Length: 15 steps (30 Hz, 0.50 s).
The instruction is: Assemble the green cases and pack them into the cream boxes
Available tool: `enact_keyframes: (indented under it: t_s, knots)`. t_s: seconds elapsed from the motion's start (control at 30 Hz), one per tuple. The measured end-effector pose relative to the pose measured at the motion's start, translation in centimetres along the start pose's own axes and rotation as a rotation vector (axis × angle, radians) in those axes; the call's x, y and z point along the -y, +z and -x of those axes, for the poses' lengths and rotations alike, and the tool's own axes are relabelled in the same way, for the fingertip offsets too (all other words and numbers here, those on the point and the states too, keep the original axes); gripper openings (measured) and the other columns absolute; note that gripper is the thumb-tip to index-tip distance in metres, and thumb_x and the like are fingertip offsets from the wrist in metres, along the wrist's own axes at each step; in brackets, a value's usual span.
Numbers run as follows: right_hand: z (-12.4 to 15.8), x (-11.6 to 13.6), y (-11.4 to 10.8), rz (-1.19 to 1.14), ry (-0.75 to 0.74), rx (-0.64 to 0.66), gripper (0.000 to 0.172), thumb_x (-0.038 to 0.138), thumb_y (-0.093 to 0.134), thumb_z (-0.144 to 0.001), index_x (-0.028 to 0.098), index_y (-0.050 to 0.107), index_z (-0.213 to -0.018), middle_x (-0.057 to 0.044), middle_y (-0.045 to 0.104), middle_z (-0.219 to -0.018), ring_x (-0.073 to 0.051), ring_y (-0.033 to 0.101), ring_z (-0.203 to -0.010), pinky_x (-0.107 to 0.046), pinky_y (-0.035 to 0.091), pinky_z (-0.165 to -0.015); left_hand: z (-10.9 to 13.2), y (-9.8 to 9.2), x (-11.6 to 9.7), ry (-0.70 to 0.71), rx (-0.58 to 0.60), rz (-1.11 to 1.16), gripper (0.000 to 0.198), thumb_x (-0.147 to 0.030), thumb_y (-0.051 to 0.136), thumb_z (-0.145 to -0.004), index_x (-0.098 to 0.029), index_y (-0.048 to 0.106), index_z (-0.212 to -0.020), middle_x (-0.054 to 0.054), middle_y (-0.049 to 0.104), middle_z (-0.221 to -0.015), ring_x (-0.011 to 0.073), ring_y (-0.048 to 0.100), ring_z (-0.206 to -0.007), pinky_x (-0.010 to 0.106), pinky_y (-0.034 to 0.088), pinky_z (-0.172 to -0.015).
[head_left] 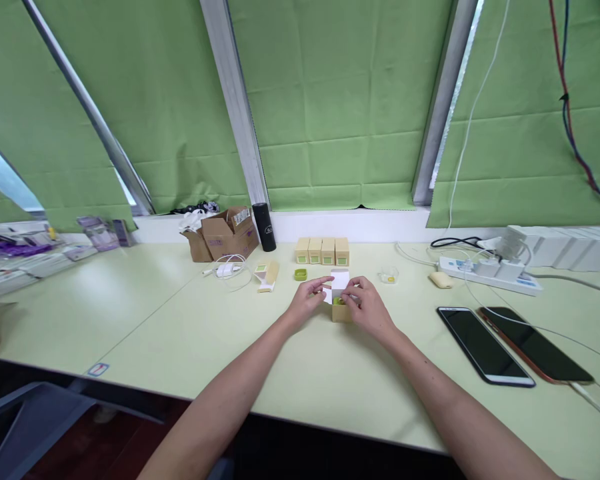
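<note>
A small tan cardboard box (342,313) stands on the table with its white-lined lid raised. A green item (337,301) shows inside, partly hidden by my fingers. My left hand (304,301) is at the box's left side, with fingers and thumb around a white side flap (327,294). Over the right side of the opening, my right hand (369,308) has its fingers pinched together beside the green item; what lies between the fingertips is hidden. A separate green square tray (301,274) lies just behind my left hand.
Several closed tan boxes (322,251) stand in a row behind. A clear small container (389,275), two phones (485,345) and a power strip (490,275) are to the right. A brown carton (230,233), black bottle (264,227), white charger (225,269) and opened packaging (268,277) are to the left.
</note>
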State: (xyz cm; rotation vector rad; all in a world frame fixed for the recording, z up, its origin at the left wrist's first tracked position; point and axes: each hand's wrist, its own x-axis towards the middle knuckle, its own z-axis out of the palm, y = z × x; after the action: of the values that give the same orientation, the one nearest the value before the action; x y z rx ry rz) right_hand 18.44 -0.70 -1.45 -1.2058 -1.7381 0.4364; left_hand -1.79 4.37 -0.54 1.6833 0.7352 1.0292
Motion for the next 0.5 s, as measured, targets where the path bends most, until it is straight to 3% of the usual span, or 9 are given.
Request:
enact_keyframes:
  t_s: [0.17,0.3,0.5]
  knots:
    - [0.1,-0.1,0.1,-0.027,-0.015,-0.038,0.023,0.026,0.050,-0.095,0.024,0.073,-0.093,-0.010,0.060,-0.109,-0.027,0.062,-0.102,-0.043,0.055,-0.085,0.0,0.1,-0.2,-0.014,-0.001,0.038,0.053,-0.031,0.070,-0.085,-0.013,0.068,-0.135,0.013,0.076,-0.111,0.0224,0.068,-0.097,0.033,0.047,-0.091]
    - [-0.1,-0.4,-0.2,-0.074,-0.013,-0.149,0.028,0.024,0.043,-0.095,0.022,0.070,-0.101,-0.009,0.063,-0.107,-0.025,0.062,-0.098,-0.043,0.052,-0.088,0.1,0.2,-0.5,-0.031,-0.015,0.065,0.054,-0.033,0.071,-0.085,-0.012,0.069,-0.134,0.012,0.076,-0.106,0.0205,0.067,-0.091,0.032,0.047,-0.089]
    - [-0.5,-1.3,-0.4,-0.137,0.111,-0.265,0.029,0.021,0.046,-0.085,0.022,0.069,-0.103,-0.009,0.064,-0.112,-0.022,0.061,-0.089,-0.041,0.052,-0.083,0.1,0.2,-0.6,-0.058,-0.017,0.114,0.055,-0.037,0.072,-0.084,-0.012,0.069,-0.133,0.013,0.077,-0.106,0.0220,0.068,-0.094,0.032,0.048,-0.090]
